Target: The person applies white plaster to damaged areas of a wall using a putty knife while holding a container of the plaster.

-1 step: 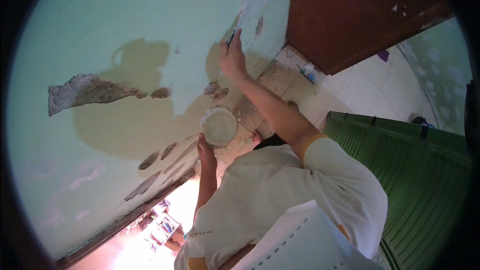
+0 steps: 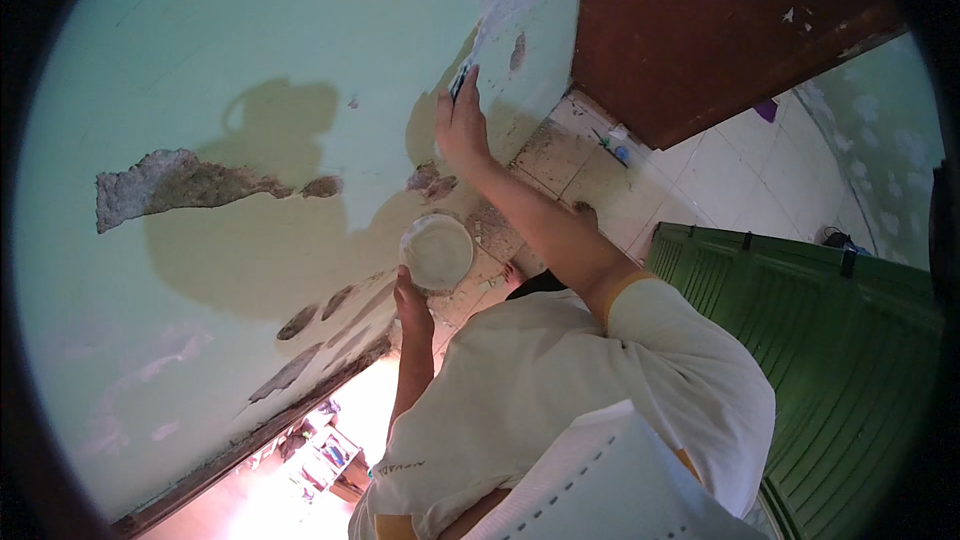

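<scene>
My left hand (image 2: pixel 413 302) is closed on the side of a round white tub (image 2: pixel 437 252), held below the wall patches. Pale, smooth paste covers what shows of the inside of the tub. My right hand (image 2: pixel 463 135) reaches up to the pale green wall (image 2: pixel 400 0), its fingers closed on a slim putty knife (image 2: pixel 459 82). The knife is mostly hidden by the fingers. Just above it, a whitish smear of filler (image 2: pixel 505 6) runs up the wall. A bare brown hole (image 2: pixel 518 51) lies right of the smear, and another broken patch (image 2: pixel 432 180) is below my right hand.
A long strip of broken plaster (image 2: pixel 180 183) crosses the wall at left. At upper right stands a brown door (image 2: pixel 720 20); a green louvred panel (image 2: pixel 800 330) is at right. Light floor tiles (image 2: pixel 700 175) carry small litter. Bright light comes from an opening at lower left.
My right hand with the putty knife has moved slightly down the wall, away from the smear. My left hand and the tub have stayed put.
</scene>
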A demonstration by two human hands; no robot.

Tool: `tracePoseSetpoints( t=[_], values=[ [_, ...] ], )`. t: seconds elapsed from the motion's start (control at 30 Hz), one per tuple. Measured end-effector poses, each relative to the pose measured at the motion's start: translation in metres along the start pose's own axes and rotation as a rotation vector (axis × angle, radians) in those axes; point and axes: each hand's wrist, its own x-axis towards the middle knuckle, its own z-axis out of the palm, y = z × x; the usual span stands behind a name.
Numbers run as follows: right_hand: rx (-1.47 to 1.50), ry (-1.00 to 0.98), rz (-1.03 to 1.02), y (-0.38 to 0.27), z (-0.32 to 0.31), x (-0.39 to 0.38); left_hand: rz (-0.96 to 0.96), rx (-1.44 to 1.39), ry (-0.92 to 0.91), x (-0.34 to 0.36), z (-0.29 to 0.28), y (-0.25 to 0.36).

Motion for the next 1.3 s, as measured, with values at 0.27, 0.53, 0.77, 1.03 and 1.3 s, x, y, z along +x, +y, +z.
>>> tracePoseSetpoints(
  t=[0.27, 0.53, 0.77, 1.03, 1.3],
  values=[
    [0.084, 0.126, -0.006, 0.001, -0.025, 0.028, 0.029, -0.010, -0.027, 0.000, 0.002, 0.005],
    [-0.101, -0.068, -0.079, 0.018, 0.000, -0.023, 0.009, -0.035, -0.009, -0.001, -0.005, -0.009],
    [-0.098, 0.064, -0.143, 0.036, -0.031, -0.007, 0.025, -0.044, -0.054, 0.003, -0.016, -0.015],
    [-0.211, -0.166, -0.043, 0.038, -0.031, -0.031, 0.034, -0.042, 0.001, -0.001, -0.002, -0.012],
    [-0.062, 0.014, -0.012, 0.049, -0.034, 0.014, 0.012, -0.018, 0.009, 0.001, 0.004, -0.009]
  ],
)
